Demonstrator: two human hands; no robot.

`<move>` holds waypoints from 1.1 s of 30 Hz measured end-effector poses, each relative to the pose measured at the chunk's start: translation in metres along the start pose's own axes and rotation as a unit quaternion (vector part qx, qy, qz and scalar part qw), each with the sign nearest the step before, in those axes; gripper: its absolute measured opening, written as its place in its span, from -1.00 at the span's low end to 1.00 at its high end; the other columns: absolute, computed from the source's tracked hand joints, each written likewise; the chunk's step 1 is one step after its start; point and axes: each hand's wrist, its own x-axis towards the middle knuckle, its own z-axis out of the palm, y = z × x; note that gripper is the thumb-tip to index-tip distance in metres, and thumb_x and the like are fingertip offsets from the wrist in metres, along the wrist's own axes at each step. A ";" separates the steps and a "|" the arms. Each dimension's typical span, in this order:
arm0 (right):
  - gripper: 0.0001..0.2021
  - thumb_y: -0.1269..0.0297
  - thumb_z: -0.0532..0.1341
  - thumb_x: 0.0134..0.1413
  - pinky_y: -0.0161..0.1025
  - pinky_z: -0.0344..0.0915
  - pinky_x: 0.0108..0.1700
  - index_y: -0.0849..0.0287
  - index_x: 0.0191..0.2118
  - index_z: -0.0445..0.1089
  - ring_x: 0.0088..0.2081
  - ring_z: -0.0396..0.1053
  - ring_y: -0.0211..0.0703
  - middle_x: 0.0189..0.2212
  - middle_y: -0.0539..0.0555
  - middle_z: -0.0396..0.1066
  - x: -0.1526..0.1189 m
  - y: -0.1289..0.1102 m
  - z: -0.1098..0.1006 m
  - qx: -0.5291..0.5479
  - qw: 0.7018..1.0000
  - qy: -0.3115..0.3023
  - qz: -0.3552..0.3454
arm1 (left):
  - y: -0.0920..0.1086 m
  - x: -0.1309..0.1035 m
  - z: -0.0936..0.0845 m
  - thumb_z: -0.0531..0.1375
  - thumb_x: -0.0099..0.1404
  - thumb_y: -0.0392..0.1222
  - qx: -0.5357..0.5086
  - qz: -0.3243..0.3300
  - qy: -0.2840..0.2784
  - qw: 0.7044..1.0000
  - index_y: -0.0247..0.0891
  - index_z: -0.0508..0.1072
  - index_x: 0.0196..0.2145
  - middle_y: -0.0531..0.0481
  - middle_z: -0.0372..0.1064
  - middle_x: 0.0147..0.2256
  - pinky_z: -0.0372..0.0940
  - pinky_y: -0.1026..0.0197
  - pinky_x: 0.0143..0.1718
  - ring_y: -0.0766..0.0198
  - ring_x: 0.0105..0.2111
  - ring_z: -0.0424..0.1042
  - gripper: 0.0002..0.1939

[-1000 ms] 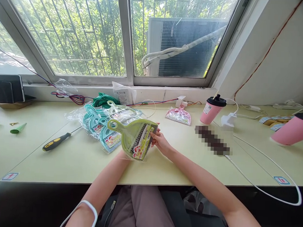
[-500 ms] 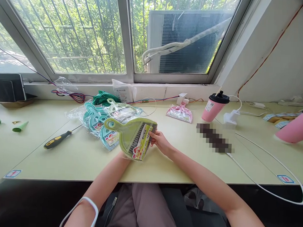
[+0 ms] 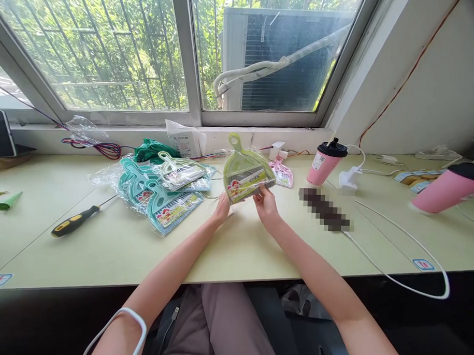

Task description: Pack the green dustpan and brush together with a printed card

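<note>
A yellow-green dustpan (image 3: 245, 170) with a grey brush and a printed label, in clear wrap, is held up over the middle of the table, its handle pointing up. My left hand (image 3: 222, 208) is closed on its lower left edge, fingers partly behind it. My right hand (image 3: 266, 205) pinches the lower right edge, thumb in front. Left of it lies a pile of wrapped teal dustpans (image 3: 168, 198), with a pale green one (image 3: 180, 171) on top. Behind the held dustpan, to its right, lies a pink wrapped set (image 3: 284, 176).
A screwdriver (image 3: 75, 221) and a green cone (image 3: 7, 201) lie at the left. Pink cups (image 3: 323, 165), a white charger (image 3: 349, 179), a cable and a pixelated dark object (image 3: 324, 209) are at the right. Green plastic (image 3: 154, 150) is by the window.
The yellow-green dustpan has turned upright and moved up and right. My left hand, hidden behind it before, now shows at its lower left. The view has shifted slightly.
</note>
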 end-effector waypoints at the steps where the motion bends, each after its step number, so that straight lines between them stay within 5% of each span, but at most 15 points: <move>1: -0.87 0.28 0.36 -0.01 -0.48 0.37 -0.47 0.15 -0.35 0.42 -0.50 0.39 -0.41 -0.45 -0.10 0.49 0.006 -0.005 -0.003 0.015 0.999 0.036 -0.007 | 0.001 -0.001 0.000 -0.16 0.39 0.20 -0.006 0.006 0.001 1.000 -0.32 0.46 -0.11 -0.20 0.52 -0.19 0.42 0.05 -0.14 0.17 -0.28 0.50 -0.40; 3: -0.87 0.31 0.36 0.01 -0.49 0.40 -0.42 0.15 -0.38 0.38 -0.50 0.38 -0.43 -0.48 -0.12 0.46 0.015 -0.013 -0.009 0.033 0.995 0.091 -0.015 | 0.003 -0.005 0.001 -0.23 0.37 0.25 0.032 0.027 0.004 0.999 -0.30 0.47 -0.24 -0.16 0.53 -0.31 0.41 0.12 -0.23 0.22 -0.38 0.47 -0.33; 6: -0.84 0.31 0.37 0.00 -0.49 0.43 -0.37 0.15 -0.40 0.36 -0.48 0.39 -0.42 -0.50 -0.12 0.43 0.021 -0.018 -0.014 0.047 0.991 0.125 -0.026 | 0.007 -0.013 0.002 -0.03 0.32 0.25 0.192 0.043 0.007 0.980 -0.25 0.45 -0.37 -0.05 0.50 -0.44 0.32 0.23 -0.38 0.29 -0.52 0.40 -0.48; 12: -0.77 0.25 0.43 -0.08 -0.47 0.49 -0.36 0.14 -0.41 0.35 -0.49 0.40 -0.42 -0.53 -0.13 0.40 0.021 -0.009 -0.013 0.026 0.992 0.119 -0.037 | 0.008 -0.017 0.006 0.11 0.27 -0.08 0.403 0.046 0.058 0.912 -0.22 0.38 -0.55 -0.01 0.48 -0.51 0.18 0.24 -0.38 0.27 -0.52 0.37 -0.72; 19: -0.84 0.39 0.35 0.03 -0.51 0.50 -0.39 0.17 -0.43 0.34 -0.53 0.36 -0.46 -0.55 -0.13 0.38 0.021 -0.007 -0.013 0.074 0.986 0.146 -0.028 | 0.008 -0.022 0.012 -0.03 0.30 -0.22 0.431 0.038 0.072 0.899 -0.20 0.39 -0.56 -0.03 0.40 -0.58 0.14 0.20 -0.37 0.20 -0.50 0.36 -0.67; 26: -0.85 0.48 0.29 0.07 -0.61 0.47 -0.34 0.16 -0.44 0.34 -0.50 0.36 -0.50 -0.48 -0.11 0.40 0.021 -0.023 -0.014 0.102 0.976 0.188 -0.049 | 0.006 -0.028 0.025 -0.05 0.29 -0.23 0.358 0.048 -0.085 0.929 -0.19 0.35 -0.58 0.05 0.39 -0.61 0.16 0.23 -0.36 0.27 -0.56 0.32 -0.67; 30: -0.89 0.49 0.24 0.11 -0.57 0.49 -0.39 0.15 -0.40 0.37 -0.51 0.37 -0.46 -0.51 -0.10 0.41 0.019 -0.025 -0.011 0.099 0.977 0.185 -0.039 | 0.007 -0.028 0.021 -0.06 0.33 -0.08 0.368 0.038 -0.051 0.928 -0.20 0.35 -0.60 0.05 0.40 -0.61 0.16 0.22 -0.35 0.27 -0.53 0.34 -0.59; 33: -0.88 0.49 0.21 0.14 -0.57 0.49 -0.38 0.16 -0.39 0.38 -0.53 0.36 -0.47 -0.52 -0.11 0.40 0.017 -0.023 -0.009 0.104 0.978 0.177 -0.030 | 0.007 -0.021 0.011 -0.09 0.36 0.10 0.317 0.021 0.033 0.948 -0.19 0.37 -0.48 0.04 0.40 -0.59 0.20 0.22 -0.35 0.25 -0.51 0.35 -0.55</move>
